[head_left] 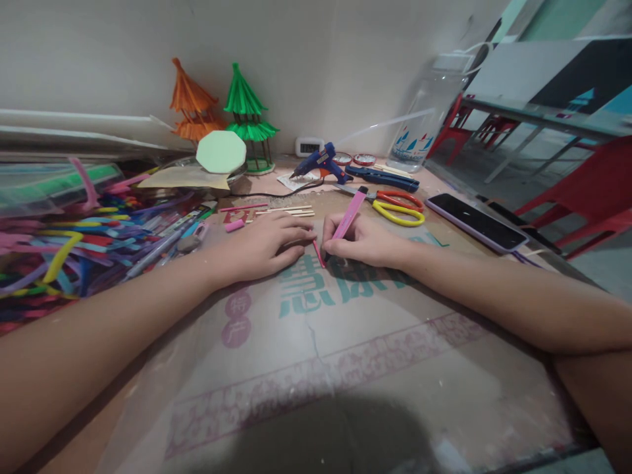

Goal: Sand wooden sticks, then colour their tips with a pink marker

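My right hand (363,240) is closed around a pink marker (351,212), held tilted with its tip down near the cardboard. A short thin stick (318,253), coloured pinkish red, lies at the marker's tip. My left hand (266,247) rests on the cardboard, its fingertips closed on the upper end of that stick. Beyond my left hand lie several plain wooden sticks (291,211) and a pink stick (244,207). The pink marker cap (235,225) sits beside the left wrist.
Coloured pipe cleaners (59,250) heap at left. Behind stand orange (192,99) and green (247,99) pagoda models, a glue gun (320,163), a blue utility knife (382,177), scissors (399,207) and a clear bottle (419,118). A phone (476,222) lies right on the cardboard-covered table (296,368).
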